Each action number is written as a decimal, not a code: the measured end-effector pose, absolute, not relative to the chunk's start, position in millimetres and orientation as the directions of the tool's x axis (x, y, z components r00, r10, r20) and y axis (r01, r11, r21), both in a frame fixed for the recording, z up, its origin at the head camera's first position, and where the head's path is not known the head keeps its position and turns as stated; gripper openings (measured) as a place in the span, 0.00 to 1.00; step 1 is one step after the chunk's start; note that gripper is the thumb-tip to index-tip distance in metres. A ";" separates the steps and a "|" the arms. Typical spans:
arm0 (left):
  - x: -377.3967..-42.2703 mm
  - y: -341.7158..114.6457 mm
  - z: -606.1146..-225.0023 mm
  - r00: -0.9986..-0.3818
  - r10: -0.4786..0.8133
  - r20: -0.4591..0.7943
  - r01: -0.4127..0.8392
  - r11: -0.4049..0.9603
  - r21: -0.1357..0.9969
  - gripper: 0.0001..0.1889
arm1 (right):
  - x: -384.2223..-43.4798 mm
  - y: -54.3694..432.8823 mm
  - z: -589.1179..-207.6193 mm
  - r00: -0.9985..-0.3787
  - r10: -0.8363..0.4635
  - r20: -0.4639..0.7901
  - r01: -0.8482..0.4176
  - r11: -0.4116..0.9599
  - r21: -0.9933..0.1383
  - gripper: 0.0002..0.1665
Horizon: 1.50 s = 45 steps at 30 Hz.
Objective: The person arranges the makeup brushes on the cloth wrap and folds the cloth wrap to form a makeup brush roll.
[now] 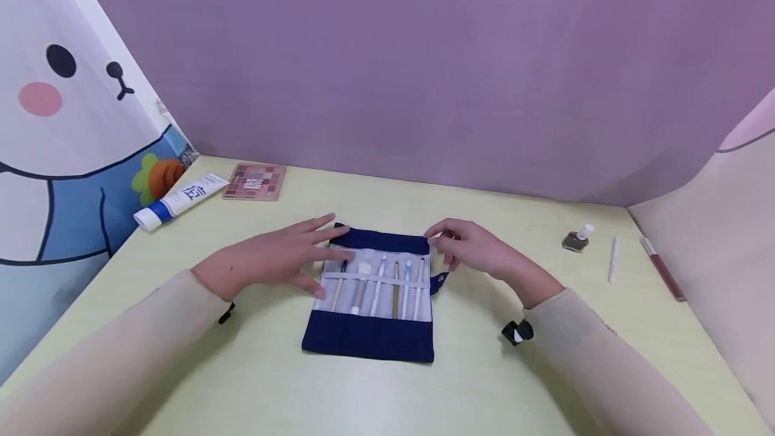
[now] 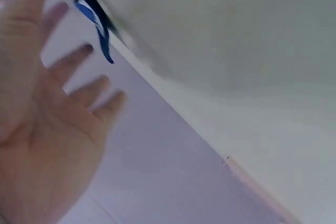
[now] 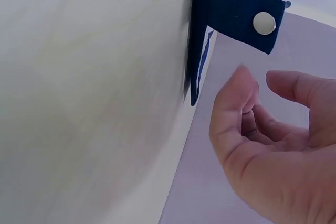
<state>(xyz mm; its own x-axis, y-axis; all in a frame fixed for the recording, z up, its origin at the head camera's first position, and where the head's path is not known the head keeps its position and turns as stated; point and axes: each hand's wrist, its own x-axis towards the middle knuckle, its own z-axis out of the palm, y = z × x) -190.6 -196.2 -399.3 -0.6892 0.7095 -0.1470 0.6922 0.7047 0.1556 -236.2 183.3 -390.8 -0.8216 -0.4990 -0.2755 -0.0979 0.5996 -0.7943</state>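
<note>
- Navy brush roll (image 1: 369, 335) lies opened flat at the table's (image 1: 484, 389) centre, brushes (image 1: 378, 284) tucked under its band.
- Left hand (image 1: 272, 258) rests flat, fingers straight, on the roll's far-left corner.
- Right hand (image 1: 472, 247), fingers loosely curled, hovers at the far-right corner; its grasp I cannot tell.
- Snap tab (image 3: 247, 17) sticks out right.

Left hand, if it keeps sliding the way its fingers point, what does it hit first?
The left hand points right, fingers straight, across the brush roll's top edge. It would probably meet the right hand at the far corner first, though depth is unclear.
</note>
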 end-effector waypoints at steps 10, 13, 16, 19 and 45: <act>-207.7 -168.7 -376.9 -0.535 0.761 -0.366 0.785 0.608 0.116 0.57 | -228.8 186.9 -394.7 -0.801 -0.534 -0.270 -0.064 0.525 -0.849 0.25; -209.2 -164.6 -373.6 -0.544 0.733 -0.409 0.774 0.626 0.093 0.57 | -227.7 187.6 -395.6 -0.797 -0.543 -0.264 -0.062 0.509 -0.859 0.25; -211.3 -163.3 -372.5 -0.552 0.709 -0.438 0.752 0.651 0.105 0.56 | -227.2 189.3 -395.0 -0.800 -0.542 -0.259 -0.063 0.505 -0.861 0.25; -213.7 -161.9 -372.4 -0.555 0.697 -0.453 0.735 0.667 0.126 0.56 | -227.1 191.1 -393.1 -0.805 -0.537 -0.251 -0.070 0.506 -0.860 0.25; -192.8 -165.4 -385.3 -0.748 0.543 -0.382 0.518 0.837 0.174 0.55 | -149.4 131.5 -368.7 -0.783 -0.619 -0.065 -0.527 0.715 -0.458 0.29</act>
<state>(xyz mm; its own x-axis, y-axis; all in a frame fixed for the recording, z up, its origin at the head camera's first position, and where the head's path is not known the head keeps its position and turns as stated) -192.8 -165.4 -385.3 -0.7483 0.5425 -0.3817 0.5183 0.8373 0.1739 -149.4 131.5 -368.7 -0.7828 -0.6188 -0.0652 -0.5273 0.7154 -0.4584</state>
